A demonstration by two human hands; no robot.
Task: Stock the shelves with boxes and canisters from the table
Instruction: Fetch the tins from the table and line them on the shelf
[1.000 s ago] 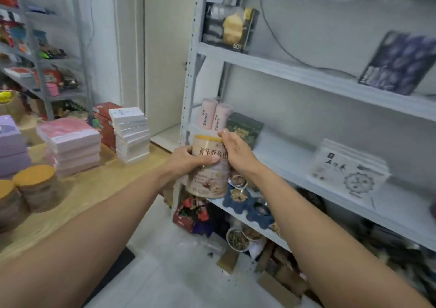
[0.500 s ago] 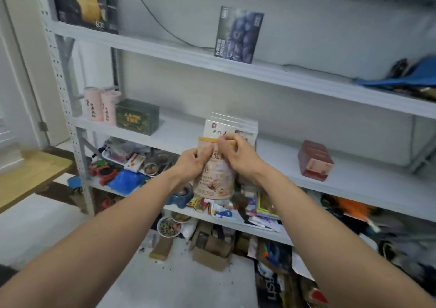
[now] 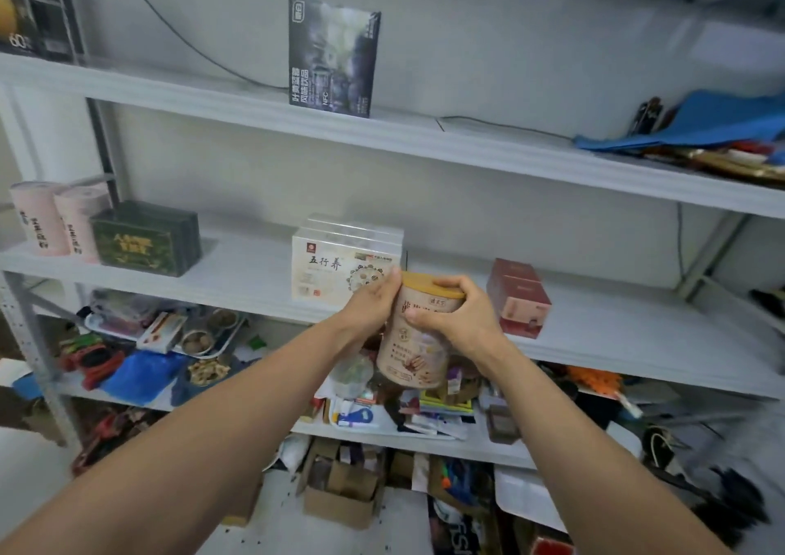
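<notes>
I hold a beige canister (image 3: 414,348) with a yellow lid in both hands, upright, in front of the middle shelf (image 3: 616,329). My left hand (image 3: 374,304) grips its left side near the lid. My right hand (image 3: 456,316) wraps over the lid and the right side. The canister hangs between a white box (image 3: 335,274) with printed characters and a red box (image 3: 518,297), both standing on that shelf. Its base is below the shelf's front edge.
Two pink canisters (image 3: 55,219) and a dark green box (image 3: 144,238) stand at the shelf's left end. A dark box (image 3: 333,55) stands on the upper shelf, blue cloth (image 3: 701,123) to its right. The lower shelf and floor hold clutter and cardboard boxes (image 3: 340,486).
The view has swung right, away from the wooden table and along the shelving. Both hands carried the canister rightward and slightly up toward the gap between the white and red boxes.
</notes>
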